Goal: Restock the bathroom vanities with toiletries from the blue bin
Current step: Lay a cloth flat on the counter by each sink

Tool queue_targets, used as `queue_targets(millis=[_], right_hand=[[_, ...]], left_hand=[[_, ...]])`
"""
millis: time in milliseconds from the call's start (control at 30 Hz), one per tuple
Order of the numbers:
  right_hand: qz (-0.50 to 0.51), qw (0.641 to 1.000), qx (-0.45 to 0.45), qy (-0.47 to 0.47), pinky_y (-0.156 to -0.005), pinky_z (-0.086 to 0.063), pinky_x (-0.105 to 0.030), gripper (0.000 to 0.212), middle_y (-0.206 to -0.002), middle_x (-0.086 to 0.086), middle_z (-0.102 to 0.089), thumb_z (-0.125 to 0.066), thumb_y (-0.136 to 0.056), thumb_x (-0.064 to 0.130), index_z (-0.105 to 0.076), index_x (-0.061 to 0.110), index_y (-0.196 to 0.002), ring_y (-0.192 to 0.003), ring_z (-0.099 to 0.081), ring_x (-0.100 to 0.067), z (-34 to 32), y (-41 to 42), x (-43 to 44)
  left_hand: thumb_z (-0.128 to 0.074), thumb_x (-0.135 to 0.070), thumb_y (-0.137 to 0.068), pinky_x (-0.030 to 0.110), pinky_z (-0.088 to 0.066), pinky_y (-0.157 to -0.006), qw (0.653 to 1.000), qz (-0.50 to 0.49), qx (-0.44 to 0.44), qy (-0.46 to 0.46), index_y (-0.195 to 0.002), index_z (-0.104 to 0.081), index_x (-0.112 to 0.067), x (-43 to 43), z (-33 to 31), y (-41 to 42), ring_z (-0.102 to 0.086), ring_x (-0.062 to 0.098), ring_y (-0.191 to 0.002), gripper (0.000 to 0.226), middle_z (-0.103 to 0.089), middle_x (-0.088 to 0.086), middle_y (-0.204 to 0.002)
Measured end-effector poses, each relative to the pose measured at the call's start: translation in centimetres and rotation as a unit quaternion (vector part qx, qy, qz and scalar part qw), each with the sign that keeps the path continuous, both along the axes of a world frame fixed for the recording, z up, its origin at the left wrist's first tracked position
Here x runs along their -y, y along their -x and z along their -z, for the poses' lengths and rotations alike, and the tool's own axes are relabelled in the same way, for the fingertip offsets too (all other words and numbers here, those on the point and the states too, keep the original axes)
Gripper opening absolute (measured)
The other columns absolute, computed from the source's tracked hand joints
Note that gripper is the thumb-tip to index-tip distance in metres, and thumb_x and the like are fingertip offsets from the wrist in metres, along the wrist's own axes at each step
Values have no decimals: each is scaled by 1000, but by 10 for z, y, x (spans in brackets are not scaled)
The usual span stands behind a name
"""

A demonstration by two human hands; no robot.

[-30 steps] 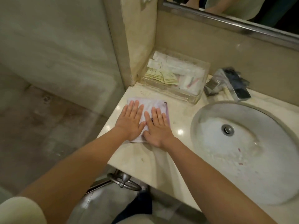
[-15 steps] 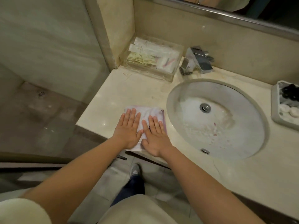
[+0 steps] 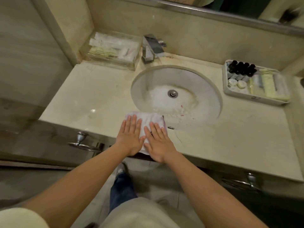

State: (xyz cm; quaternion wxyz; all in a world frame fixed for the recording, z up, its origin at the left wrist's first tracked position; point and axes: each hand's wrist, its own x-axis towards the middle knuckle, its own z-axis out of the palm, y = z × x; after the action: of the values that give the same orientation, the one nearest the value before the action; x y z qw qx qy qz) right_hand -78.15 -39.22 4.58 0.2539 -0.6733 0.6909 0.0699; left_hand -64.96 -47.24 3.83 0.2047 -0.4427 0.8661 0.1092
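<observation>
Your left hand (image 3: 130,137) and right hand (image 3: 158,142) lie flat, fingers straight, pressing the folded white cloth (image 3: 148,118) onto the beige stone counter (image 3: 82,96). It has slid from the counter's left end to the round white basin (image 3: 212,96). The packaged toiletries (image 3: 111,46) sit untouched in the clear plastic tray (image 3: 111,63) at back left. The blue bin is out of view, so restocking waits.

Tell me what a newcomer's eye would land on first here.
The hands come first: the left hand and right hand press flat, side by side, on a folded white cloth at the counter's front edge, by the sink's near rim. Next are the clear box of sachets at back left and the tray of black-capped bottles at right.
</observation>
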Motion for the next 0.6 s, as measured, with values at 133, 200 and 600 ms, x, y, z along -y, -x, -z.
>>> queue_targets(millis=[133,200,600], right_hand=[[11,1000,-19,-5,-120,15,-38,66,-158,-5,28,-22,-104,40,16,20,-154,-145,28,-20,1,32,-31],[20,1000,-23,-7,-120,14,-38,65,-158,-5,28,-22,-104,39,16,20,-154,-146,27,-20,2,49,-45],[128,991,-39,-9,-120,13,-38,63,-159,-2,27,-17,-103,44,15,24,-154,-146,27,-17,7,144,-133]], left_hand=[[-8,-50,-99,42,19,-114,1000,26,-7,-3,-144,30,-12,-24,1,35,31,30,-142,70,36,14,-152],[-9,-50,-100,42,18,-115,999,42,-11,-4,-145,28,-11,-35,0,51,30,30,-142,71,35,14,-153],[-8,-52,-99,40,21,-113,988,148,-33,-12,-146,27,-11,-101,0,163,32,27,-141,71,34,13,-153]])
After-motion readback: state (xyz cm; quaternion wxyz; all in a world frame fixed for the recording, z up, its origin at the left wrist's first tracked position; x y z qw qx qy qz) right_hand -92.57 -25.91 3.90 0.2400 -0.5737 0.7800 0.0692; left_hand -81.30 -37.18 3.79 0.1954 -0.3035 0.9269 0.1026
